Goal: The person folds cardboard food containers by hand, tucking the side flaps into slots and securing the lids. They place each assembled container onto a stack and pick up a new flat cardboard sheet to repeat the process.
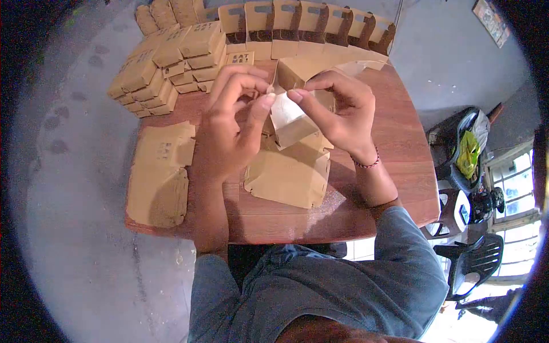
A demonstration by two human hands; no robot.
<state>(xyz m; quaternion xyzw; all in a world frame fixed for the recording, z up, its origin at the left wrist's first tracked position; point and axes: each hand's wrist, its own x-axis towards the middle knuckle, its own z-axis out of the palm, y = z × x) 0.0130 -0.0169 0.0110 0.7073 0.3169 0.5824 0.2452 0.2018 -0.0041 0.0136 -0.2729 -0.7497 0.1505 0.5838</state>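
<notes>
Above the middle of the table, a partly folded brown cardboard box (300, 132) with a pale, shiny inner face is held between both hands. My left hand (235, 117) pinches its left upper edge between thumb and fingers. On the opposite side, my right hand (346, 108) pinches the upper right edge, thumb and index finger close to the left fingertips. Under the box lie flat cardboard blanks (289, 174), partly covered by it. Another flat pile of cardboard (155, 186), with dark print on it, rests left of my left forearm.
Folded boxes (143, 71) printed "EAT ME!" are stacked at the table's back left. Several open cardboard carriers (286, 26) with cut-out handles stand in a row along the back of the wooden table (394, 143). Dark plastic chairs (480, 260) stand at the right.
</notes>
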